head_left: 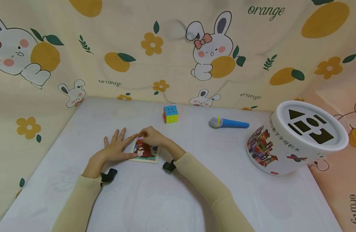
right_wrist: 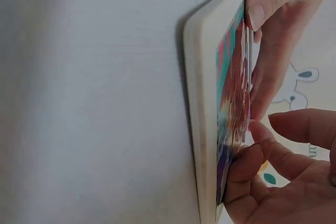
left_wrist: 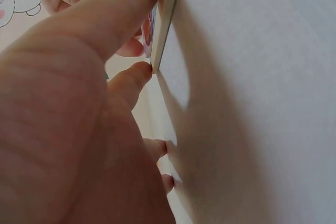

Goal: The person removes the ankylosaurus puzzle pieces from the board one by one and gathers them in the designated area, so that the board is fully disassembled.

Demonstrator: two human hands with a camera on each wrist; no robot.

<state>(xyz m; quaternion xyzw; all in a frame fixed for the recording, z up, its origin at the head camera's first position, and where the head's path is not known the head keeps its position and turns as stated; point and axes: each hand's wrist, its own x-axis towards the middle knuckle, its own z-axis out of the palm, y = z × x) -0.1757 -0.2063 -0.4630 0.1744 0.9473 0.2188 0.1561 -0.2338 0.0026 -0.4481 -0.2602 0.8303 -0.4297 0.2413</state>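
A small picture puzzle (head_left: 149, 154) in a pale frame lies on the table, showing a reddish-brown animal on a colourful ground. My left hand (head_left: 116, 149) is spread beside it, its thumb on the near left part and its index finger at the far left corner. The other left fingers stretch out over the tabletop. My right hand (head_left: 152, 136) bends over the far left part of the puzzle with curled fingers (right_wrist: 251, 162). A pinkish puzzle piece (right_wrist: 245, 136) shows between those fingertips, close over the picture; most of it is hidden.
Behind the puzzle stands a puzzle cube (head_left: 170, 114) with blue and yellow faces. A blue toy microphone (head_left: 234, 123) lies to its right. At the table's right side is a large white tub (head_left: 282, 158) with shaped holes in its lid. A printed cloth (head_left: 172, 64) hangs behind.
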